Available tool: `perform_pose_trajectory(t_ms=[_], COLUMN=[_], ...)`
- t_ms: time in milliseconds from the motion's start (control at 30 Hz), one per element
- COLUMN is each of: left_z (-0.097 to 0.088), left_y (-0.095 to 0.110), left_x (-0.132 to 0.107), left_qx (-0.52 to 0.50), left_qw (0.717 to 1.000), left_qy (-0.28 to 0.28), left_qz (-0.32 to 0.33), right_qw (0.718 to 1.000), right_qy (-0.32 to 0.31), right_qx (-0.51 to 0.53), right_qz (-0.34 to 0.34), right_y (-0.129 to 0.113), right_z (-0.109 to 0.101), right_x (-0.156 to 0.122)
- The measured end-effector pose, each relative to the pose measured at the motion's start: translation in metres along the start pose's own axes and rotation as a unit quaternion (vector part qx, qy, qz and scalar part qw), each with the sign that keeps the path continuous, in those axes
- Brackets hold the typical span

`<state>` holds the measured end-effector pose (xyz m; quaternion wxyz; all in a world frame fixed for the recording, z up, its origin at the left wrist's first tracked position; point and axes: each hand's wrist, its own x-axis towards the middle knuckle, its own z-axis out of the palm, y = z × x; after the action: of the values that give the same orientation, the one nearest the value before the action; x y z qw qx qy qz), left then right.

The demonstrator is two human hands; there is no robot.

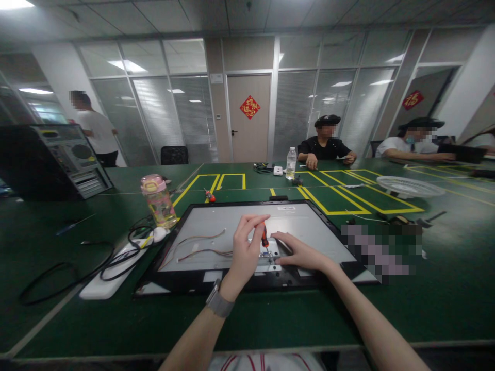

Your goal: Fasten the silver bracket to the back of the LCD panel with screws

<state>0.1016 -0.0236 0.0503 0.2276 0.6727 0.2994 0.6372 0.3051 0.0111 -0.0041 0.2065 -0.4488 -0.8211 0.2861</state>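
A monitor (pixel 216 226) lies face down on the green table, its grey metal back plate up and thin wires (pixel 201 245) trailing across it. My left hand (pixel 245 252) is closed around a small red-handled screwdriver (pixel 264 239), tip down on a metal bracket (pixel 270 255) near the panel's front edge. My right hand (pixel 297 252) rests flat on the panel just right of the bracket, fingers pressed down beside the screwdriver tip. A watch sits on my left wrist.
A pink-lidded drink bottle (pixel 158 201), black cables (pixel 77 268) and a white board (pixel 112 275) lie to the left. A computer case (pixel 58 159) stands far left. A fan grille (pixel 410 186), a water bottle (pixel 291 163) and two seated people are across the table; another person stands at back left.
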Motion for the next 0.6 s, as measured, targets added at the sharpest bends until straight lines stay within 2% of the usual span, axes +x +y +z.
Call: perform_pose_trajectory(t_ms=[100, 233, 467, 600], left_z=[-0.001, -0.002, -0.0034, -0.003], left_y=[-0.0007, -0.0043, -0.0034, -0.0052], left_x=[0.0007, 0.0013, -0.0006, -0.0024], left_qx=[-0.026, -0.034, 0.06, 0.046], left_qw=[0.999, 0.999, 0.998, 0.998], left_qy=[-0.021, -0.021, 0.016, -0.012], left_qz=[-0.013, -0.024, 0.028, 0.028], right_qw=[1.0, 1.0, 1.0, 1.0], right_qy=[-0.003, -0.003, 0.002, 0.002], right_qx=[0.003, 0.006, 0.003, -0.003], right_qz=[0.002, 0.01, 0.003, 0.005], right_y=[-0.0014, -0.004, -0.0016, 0.0005], right_z=[-0.0007, -0.0014, -0.0006, -0.0004], right_x=[-0.0005, -0.0014, -0.0007, -0.0005])
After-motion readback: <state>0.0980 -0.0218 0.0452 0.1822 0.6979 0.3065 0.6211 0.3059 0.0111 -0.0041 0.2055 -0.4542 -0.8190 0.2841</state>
